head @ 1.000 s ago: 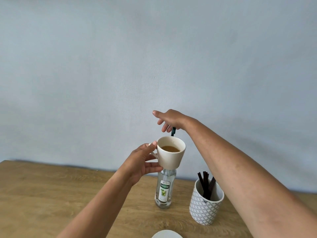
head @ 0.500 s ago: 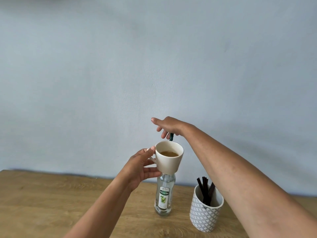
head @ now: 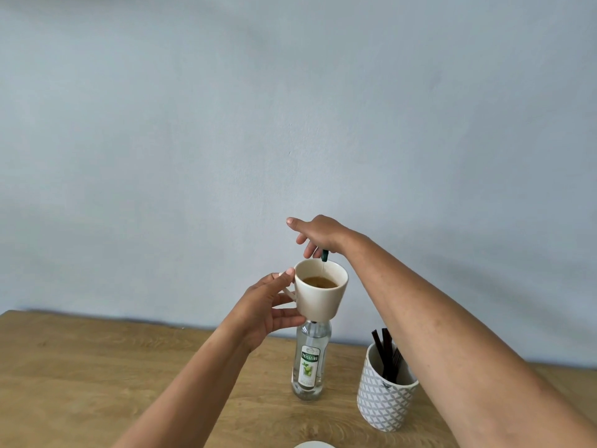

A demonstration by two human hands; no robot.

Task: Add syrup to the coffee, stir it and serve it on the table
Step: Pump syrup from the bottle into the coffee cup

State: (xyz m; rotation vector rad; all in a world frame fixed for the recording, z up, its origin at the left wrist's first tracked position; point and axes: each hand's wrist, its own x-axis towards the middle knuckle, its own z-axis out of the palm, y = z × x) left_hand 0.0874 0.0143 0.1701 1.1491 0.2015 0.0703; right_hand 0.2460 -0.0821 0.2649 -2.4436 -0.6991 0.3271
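Left hand [head: 268, 305] grips cream ceramic mug [head: 319, 302]; right hand [head: 318, 232], loosely open, presses dark-green pump [head: 324, 255] — I'd hold rim beneath

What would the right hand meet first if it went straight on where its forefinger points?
Probably nothing: the right hand points left, above the mug rim, and only bare wall shows beyond. Depth is unclear.
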